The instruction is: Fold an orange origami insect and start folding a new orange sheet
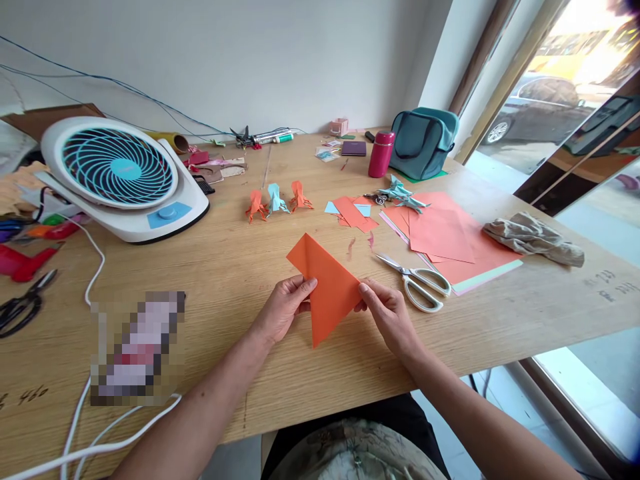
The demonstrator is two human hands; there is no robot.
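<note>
An orange sheet of paper [326, 285], folded into a triangle, lies on the wooden table [230, 267] in front of me. My left hand [284, 308] pinches its left edge with thumb and fingers. Its right corner is pinched by my right hand [387, 312]. Both hands are closed on the paper.
White-handled scissors [417, 280] lie just right of my right hand. Beyond them is a stack of orange sheets [450, 237] and a crumpled cloth [533, 237]. Three folded paper figures [277, 200] stand mid-table. A white fan [123, 175], its white cable [93, 273] and black scissors [23, 305] occupy the left.
</note>
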